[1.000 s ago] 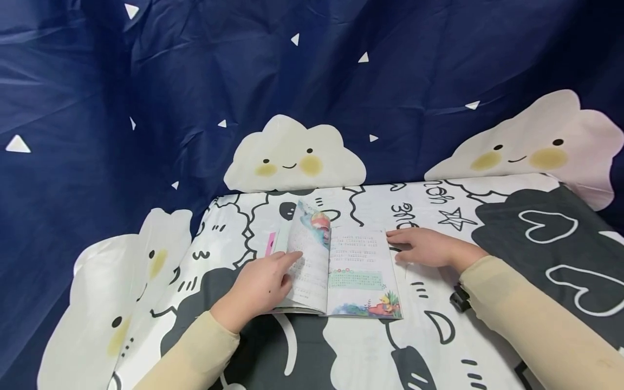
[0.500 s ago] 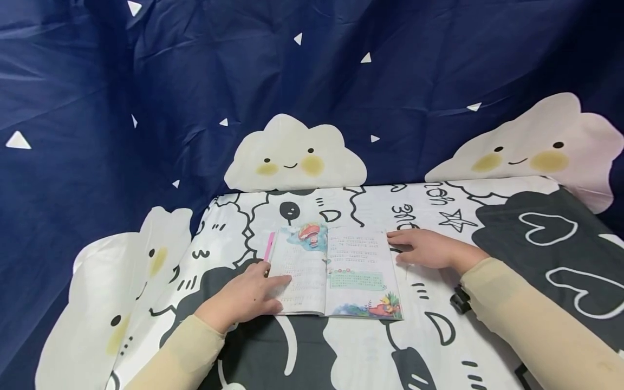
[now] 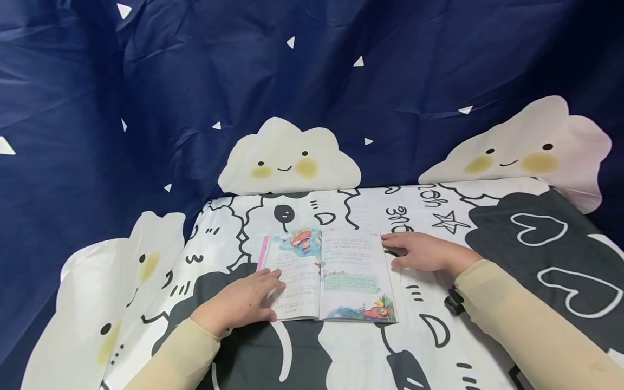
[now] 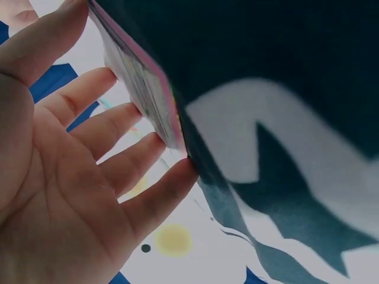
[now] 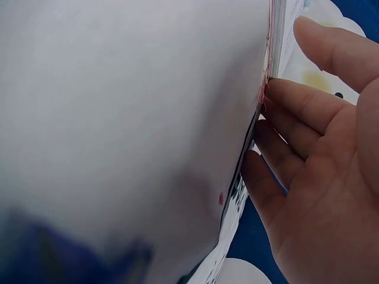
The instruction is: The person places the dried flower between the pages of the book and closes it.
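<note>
An open book (image 3: 348,252) lies on the patterned cloth in the head view, a balloon picture on its left page and a green text box on the right one. My left hand (image 3: 239,304) rests at the left page's outer edge, fingers relaxed and spread. In the left wrist view, those fingertips meet the book's page edges (image 4: 148,89). At the right page's outer edge lies my right hand (image 3: 425,252), fingers extended. Seen from the right wrist, its fingertips (image 5: 278,89) touch the side of the book, whose pale page fills the left half.
A black-and-white cloth (image 3: 361,357) with cartoon drawings covers the surface under the book. Behind it hangs a dark blue curtain (image 3: 234,65) with white triangles and smiling cloud shapes. A small black device (image 3: 454,301) sits under the right wrist.
The left page, lifted and curved a second ago, has come down flat. My left hand has moved left and down to the book's outer edge. The right hand stays at its edge.
</note>
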`<control>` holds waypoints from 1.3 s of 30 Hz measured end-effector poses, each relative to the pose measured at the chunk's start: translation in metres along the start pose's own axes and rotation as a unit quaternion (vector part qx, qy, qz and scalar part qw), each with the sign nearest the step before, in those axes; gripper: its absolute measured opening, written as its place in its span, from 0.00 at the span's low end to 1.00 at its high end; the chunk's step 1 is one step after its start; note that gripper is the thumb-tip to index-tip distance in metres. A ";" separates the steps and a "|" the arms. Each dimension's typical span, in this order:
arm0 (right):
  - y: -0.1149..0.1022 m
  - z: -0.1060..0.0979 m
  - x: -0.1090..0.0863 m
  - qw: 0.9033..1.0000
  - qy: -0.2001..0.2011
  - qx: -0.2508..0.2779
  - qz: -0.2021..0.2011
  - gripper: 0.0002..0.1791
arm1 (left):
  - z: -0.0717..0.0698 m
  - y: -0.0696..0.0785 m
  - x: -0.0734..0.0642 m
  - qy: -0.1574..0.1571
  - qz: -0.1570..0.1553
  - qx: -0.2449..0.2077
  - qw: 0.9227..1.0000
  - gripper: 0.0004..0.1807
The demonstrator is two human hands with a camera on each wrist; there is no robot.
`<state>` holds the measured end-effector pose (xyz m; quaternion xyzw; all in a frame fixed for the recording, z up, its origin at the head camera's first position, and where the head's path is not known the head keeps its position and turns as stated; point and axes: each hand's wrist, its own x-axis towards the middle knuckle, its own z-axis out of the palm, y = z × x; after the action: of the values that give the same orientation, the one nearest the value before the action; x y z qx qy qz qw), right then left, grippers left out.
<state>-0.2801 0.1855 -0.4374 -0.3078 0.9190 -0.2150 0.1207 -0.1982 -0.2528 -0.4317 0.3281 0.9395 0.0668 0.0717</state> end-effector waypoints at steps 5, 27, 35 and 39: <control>-0.002 -0.001 -0.001 1.000 0.000 -0.001 -0.004 0.33 | -0.002 0.001 0.004 -0.005 -0.007 0.001 1.000 0.40; -0.013 0.001 0.003 0.999 -0.024 -0.016 0.028 0.36 | -0.010 0.005 0.010 -0.026 -0.005 0.032 0.999 0.47; -0.009 -0.009 -0.007 0.999 0.015 -0.025 0.012 0.30 | -0.010 0.006 0.012 -0.022 0.012 0.038 0.999 0.47; -0.009 -0.011 -0.017 0.999 0.024 -0.030 -0.002 0.27 | -0.008 0.008 0.011 -0.029 0.004 0.033 0.999 0.47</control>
<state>-0.2660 0.1933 -0.4224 -0.3076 0.9271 -0.1950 0.0887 -0.2030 -0.2403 -0.4233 0.3361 0.9374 0.0264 0.0877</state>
